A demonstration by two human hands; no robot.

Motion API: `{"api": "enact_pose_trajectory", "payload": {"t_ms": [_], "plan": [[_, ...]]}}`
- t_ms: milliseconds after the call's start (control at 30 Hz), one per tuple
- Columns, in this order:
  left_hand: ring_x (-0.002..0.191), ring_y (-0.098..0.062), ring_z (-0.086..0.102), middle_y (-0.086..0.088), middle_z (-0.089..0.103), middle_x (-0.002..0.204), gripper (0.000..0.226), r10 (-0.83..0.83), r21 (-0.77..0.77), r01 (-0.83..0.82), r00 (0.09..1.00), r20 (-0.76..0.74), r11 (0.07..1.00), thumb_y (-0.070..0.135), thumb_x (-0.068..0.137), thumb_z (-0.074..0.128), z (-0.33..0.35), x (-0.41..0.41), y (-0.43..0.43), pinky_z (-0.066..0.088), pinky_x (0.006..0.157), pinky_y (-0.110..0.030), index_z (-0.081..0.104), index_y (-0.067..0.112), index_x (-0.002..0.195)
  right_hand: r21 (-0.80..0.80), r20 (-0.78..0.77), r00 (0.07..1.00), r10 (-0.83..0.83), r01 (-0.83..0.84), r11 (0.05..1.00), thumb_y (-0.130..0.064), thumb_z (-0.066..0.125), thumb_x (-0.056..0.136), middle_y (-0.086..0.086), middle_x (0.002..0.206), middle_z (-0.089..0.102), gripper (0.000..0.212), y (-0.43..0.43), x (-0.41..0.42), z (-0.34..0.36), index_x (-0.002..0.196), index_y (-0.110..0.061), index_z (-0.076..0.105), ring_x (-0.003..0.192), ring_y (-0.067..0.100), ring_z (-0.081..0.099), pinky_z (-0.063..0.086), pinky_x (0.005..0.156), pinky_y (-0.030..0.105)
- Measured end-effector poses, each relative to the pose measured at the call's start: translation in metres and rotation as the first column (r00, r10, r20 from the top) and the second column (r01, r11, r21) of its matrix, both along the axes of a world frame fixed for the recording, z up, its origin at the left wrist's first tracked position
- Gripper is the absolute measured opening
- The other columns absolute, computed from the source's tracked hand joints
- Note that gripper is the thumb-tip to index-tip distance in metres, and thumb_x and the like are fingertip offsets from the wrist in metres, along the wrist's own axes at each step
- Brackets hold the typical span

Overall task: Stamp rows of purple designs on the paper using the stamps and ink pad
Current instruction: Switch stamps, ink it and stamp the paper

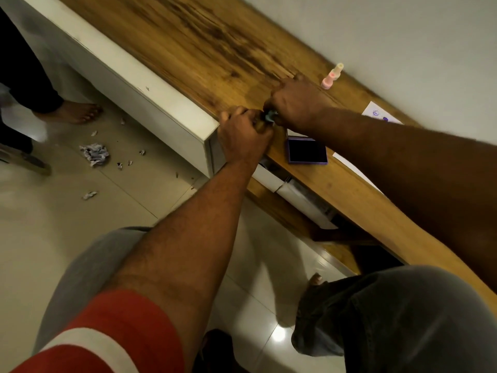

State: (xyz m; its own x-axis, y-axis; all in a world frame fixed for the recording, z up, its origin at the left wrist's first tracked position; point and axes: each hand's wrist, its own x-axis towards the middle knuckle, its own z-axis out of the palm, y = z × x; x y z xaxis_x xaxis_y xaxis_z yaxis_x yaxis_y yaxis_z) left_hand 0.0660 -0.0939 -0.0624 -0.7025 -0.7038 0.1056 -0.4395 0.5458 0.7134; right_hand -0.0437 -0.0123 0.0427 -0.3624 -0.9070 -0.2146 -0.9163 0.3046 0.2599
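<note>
My left hand point(243, 135) and my right hand point(294, 102) meet at the front edge of the wooden desk point(209, 41), both closed around a small teal stamp point(269, 116) that is mostly hidden by the fingers. Just right of the hands lies the open purple ink pad point(307, 151) with its dark pad facing up. A pink and cream stamp point(332, 76) stands upright near the wall. The white paper point(379, 114) with a few purple prints shows beyond my right forearm; another strip of paper point(349, 164) peeks out below that arm.
A white drawer front point(150, 103) runs along the desk's left side, and an open shelf with white rolled papers point(293, 192) sits under the desktop. Crumpled paper scraps point(94, 154) litter the tiled floor. Another person's bare foot point(72, 111) stands at left.
</note>
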Motion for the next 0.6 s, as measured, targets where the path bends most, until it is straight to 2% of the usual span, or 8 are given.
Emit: {"api": "enact_pose_trajectory", "payload": {"t_ms": [133, 200, 267, 300, 367, 433, 533, 600], "plan": [[0.108, -0.022, 0.048, 0.009, 0.069, 0.113, 0.044, -0.017, -0.013, 0.017, 1.000, 0.018, 1.000, 0.056, 0.081, 0.069, 0.000, 0.001, 0.000, 0.047, 0.087, -0.039, 0.077, 0.032, 0.118, -0.071, 0.093, 0.990, -0.102, 0.108, 0.992, -0.038, 0.059, 0.100, 0.004, 0.118, 0.069, 0.031, 0.008, -0.003, -0.008, 0.129, -0.028, 0.063, 0.115, 0.029, 0.060, 0.036, 0.105, 0.049], [0.110, -0.023, 0.049, 0.008, 0.069, 0.115, 0.045, -0.026, -0.013, 0.026, 1.000, 0.003, 1.000, 0.057, 0.083, 0.069, 0.000, 0.002, 0.001, 0.047, 0.089, -0.040, 0.076, 0.030, 0.119, -0.123, 0.148, 0.979, -0.137, 0.156, 0.980, -0.045, 0.064, 0.096, 0.000, 0.115, 0.071, 0.043, 0.011, -0.006, -0.008, 0.136, -0.030, 0.057, 0.113, 0.027, 0.063, 0.036, 0.106, 0.050], [0.111, -0.023, 0.049, 0.006, 0.069, 0.115, 0.044, -0.027, -0.009, 0.027, 0.999, -0.027, 1.000, 0.057, 0.085, 0.070, -0.001, 0.003, 0.000, 0.047, 0.090, -0.040, 0.075, 0.028, 0.118, -0.187, 0.215, 0.959, -0.185, 0.226, 0.956, -0.055, 0.072, 0.088, -0.003, 0.107, 0.073, 0.059, 0.018, -0.015, -0.003, 0.139, -0.032, 0.054, 0.105, 0.024, 0.068, 0.046, 0.099, 0.046], [0.110, -0.022, 0.049, 0.006, 0.069, 0.112, 0.043, -0.025, -0.001, 0.025, 0.998, -0.054, 1.000, 0.056, 0.085, 0.071, -0.002, 0.004, 0.000, 0.048, 0.089, -0.040, 0.074, 0.028, 0.117, -0.222, 0.223, 0.951, -0.214, 0.263, 0.939, -0.058, 0.073, 0.086, -0.003, 0.103, 0.074, 0.060, 0.024, -0.022, 0.000, 0.137, -0.033, 0.055, 0.100, 0.023, 0.068, 0.052, 0.090, 0.042], [0.106, -0.018, 0.049, 0.007, 0.068, 0.105, 0.041, -0.014, 0.024, 0.016, 0.994, -0.112, 1.000, 0.054, 0.084, 0.074, -0.005, 0.005, 0.001, 0.048, 0.085, -0.037, 0.073, 0.028, 0.116, -0.309, 0.170, 0.940, -0.297, 0.336, 0.890, -0.057, 0.072, 0.087, -0.002, 0.099, 0.074, 0.050, 0.039, -0.043, 0.005, 0.129, -0.033, 0.060, 0.097, 0.025, 0.068, 0.054, 0.079, 0.037], [0.102, -0.016, 0.049, 0.008, 0.065, 0.098, 0.041, 0.000, 0.042, 0.007, 0.988, -0.154, 0.999, 0.052, 0.084, 0.076, -0.008, 0.004, 0.002, 0.048, 0.082, -0.036, 0.070, 0.028, 0.117, -0.381, 0.105, 0.898, -0.427, 0.433, 0.817, -0.051, 0.068, 0.089, 0.004, 0.101, 0.074, 0.042, 0.055, -0.065, 0.009, 0.124, -0.029, 0.063, 0.102, 0.032, 0.067, 0.052, 0.083, 0.041], [0.098, -0.015, 0.047, 0.009, 0.061, 0.095, 0.042, 0.018, 0.032, -0.012, 0.983, -0.180, 0.999, 0.051, 0.084, 0.078, -0.012, 0.002, 0.003, 0.046, 0.081, -0.036, 0.068, 0.027, 0.117, -0.336, 0.080, 0.814, -0.576, 0.566, 0.753, -0.044, 0.069, 0.090, 0.016, 0.115, 0.068, 0.045, 0.070, -0.086, 0.007, 0.127, -0.020, 0.061, 0.109, 0.041, 0.063, 0.050, 0.086, 0.045], [0.098, -0.014, 0.047, 0.010, 0.059, 0.094, 0.044, 0.026, 0.028, -0.021, 0.981, -0.190, 0.999, 0.051, 0.084, 0.078, -0.015, 0.001, 0.003, 0.045, 0.081, -0.036, 0.067, 0.026, 0.118, -0.302, 0.071, 0.796, -0.601, 0.592, 0.747, -0.039, 0.068, 0.092, 0.019, 0.116, 0.066, 0.044, 0.074, -0.092, -0.001, 0.126, -0.014, 0.060, 0.107, 0.043, 0.063, 0.050, 0.084, 0.046]]}}
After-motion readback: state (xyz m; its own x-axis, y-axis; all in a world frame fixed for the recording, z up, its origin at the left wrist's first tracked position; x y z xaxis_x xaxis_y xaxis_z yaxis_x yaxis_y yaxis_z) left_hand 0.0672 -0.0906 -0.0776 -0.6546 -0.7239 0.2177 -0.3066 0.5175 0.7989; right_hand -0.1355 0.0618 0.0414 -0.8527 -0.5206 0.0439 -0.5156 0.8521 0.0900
